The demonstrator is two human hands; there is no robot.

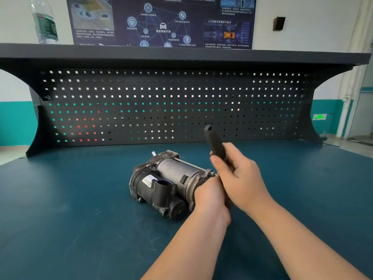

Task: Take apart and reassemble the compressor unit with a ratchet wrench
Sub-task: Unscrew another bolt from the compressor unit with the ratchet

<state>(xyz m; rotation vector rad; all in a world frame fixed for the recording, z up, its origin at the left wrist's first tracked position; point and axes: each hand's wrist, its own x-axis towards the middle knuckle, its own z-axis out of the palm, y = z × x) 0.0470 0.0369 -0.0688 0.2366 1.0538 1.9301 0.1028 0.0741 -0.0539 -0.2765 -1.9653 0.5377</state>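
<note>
Lying on its side at table [60, 199] centre: compressor unit [161, 184], black housing toward 7 o'clock. Right hand [238, 178], grip closed round ratchet wrench [215, 142], black handle rising toward 11 o'clock. Left hand [210, 197] at the unit's 3 o'clock end; its grip cannot be told.

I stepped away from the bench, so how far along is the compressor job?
Done: nothing visibly removed; the grey-and-black metal compressor unit lies whole on the blue-green bench top. In hand: the right hand grips the black-handled ratchet wrench at the unit's end, the left hand beside it. Left: disassembly and reassembly.
</note>
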